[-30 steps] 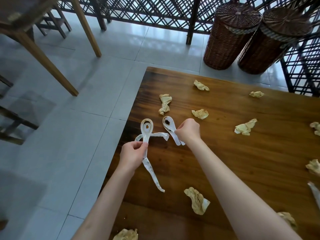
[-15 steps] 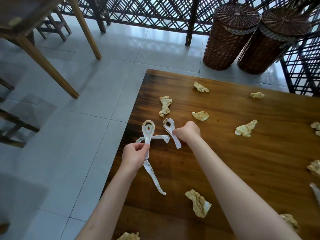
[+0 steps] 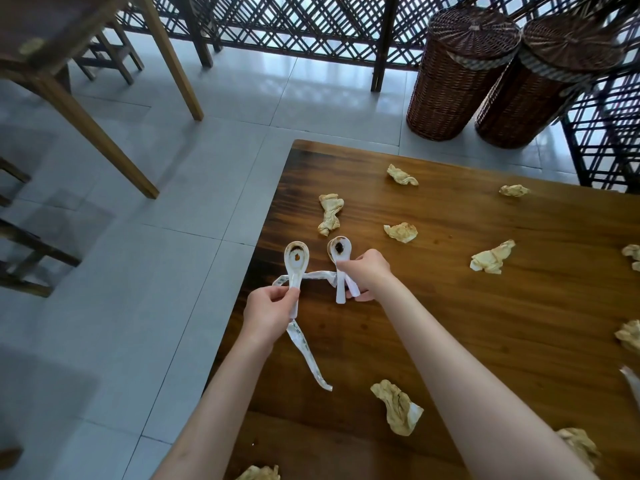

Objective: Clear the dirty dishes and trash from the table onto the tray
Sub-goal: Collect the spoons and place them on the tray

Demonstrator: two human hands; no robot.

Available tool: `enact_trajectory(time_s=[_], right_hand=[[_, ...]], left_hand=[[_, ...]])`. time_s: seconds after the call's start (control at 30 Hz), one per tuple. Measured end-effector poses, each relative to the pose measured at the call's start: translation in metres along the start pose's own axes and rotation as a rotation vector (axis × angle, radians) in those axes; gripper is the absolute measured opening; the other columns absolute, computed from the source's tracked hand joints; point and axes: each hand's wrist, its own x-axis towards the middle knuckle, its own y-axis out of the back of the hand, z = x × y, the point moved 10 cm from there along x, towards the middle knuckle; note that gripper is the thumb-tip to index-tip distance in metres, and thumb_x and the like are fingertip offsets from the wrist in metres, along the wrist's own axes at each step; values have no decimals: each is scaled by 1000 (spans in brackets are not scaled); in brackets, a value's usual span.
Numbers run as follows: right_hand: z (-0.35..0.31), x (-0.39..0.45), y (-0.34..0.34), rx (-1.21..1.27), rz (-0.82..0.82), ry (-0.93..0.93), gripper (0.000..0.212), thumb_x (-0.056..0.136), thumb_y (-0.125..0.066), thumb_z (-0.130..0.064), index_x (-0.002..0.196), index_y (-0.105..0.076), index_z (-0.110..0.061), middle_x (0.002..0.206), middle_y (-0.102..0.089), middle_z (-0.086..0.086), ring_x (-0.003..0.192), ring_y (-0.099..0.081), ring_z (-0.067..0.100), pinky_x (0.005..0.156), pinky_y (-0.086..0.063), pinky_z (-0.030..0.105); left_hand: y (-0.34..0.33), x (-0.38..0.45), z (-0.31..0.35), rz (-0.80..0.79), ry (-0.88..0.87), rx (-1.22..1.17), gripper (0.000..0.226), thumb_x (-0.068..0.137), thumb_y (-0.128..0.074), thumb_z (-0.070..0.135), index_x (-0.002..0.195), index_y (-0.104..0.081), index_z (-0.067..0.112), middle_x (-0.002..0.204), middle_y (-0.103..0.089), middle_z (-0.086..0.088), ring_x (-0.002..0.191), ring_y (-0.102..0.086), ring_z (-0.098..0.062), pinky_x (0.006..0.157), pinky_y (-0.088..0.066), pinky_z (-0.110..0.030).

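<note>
Two bare hands each held a dirty white soup spoon above the left edge of a wooden bench.

The left hand (image 3: 268, 311) was closed around the handle of one spoon (image 3: 296, 263), its stained bowl pointing away from the person, just past the bench's left edge. The right hand (image 3: 365, 273) was closed on the handles of a second spoon (image 3: 338, 252), also stained dark in its bowl, with what looked like another white handle beside it. A long white paper strip (image 3: 304, 351) lay under both hands, trailing toward the near edge. Crumpled, stained napkins (image 3: 398, 407) were scattered across the bench (image 3: 450, 306), toward its far and right edges. Two wicker baskets (image 3: 460, 71) stood on the floor beyond the far edge.
</note>
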Motion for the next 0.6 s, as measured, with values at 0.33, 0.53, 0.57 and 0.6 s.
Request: enact_trajectory(time_s=[0.33, 0.53, 0.57, 0.6], right_hand=[[5, 4, -9, -145, 26, 1, 30, 77, -75, -18, 93, -50, -12, 85, -56, 4, 69, -60, 16, 45, -53, 26], [10, -3, -11, -162, -19, -19, 35, 91, -56, -18, 123, -43, -11, 98, -60, 8, 60, -64, 13, 40, -47, 21], [11, -5, -10, -178, -15, -7, 38, 92, -53, -18, 127, -39, -11, 101, -59, 8, 62, -63, 13, 40, -46, 21], [13, -7, -8, -183, -5, 0, 40, 93, -51, -19, 130, -36, -12, 103, -57, 8, 65, -61, 14, 41, -45, 22]], left_hand=[[-1, -3, -1, -8, 4, 5, 33, 91, -58, 30, 118, -61, 10, 100, -60, -1, 94, -54, -17, 80, -47, -31], [-2, -5, 5, -25, -14, -7, 34, 91, -58, 30, 118, -61, 10, 100, -60, -2, 96, -55, -18, 80, -47, -31], [-3, -7, 7, -29, -18, -9, 34, 91, -58, 29, 118, -61, 10, 100, -60, -1, 95, -55, -17, 79, -46, -30], [-4, -8, 8, -34, -24, -9, 33, 91, -58, 29, 117, -61, 9, 99, -60, -1, 94, -55, -16, 78, -46, -29]])
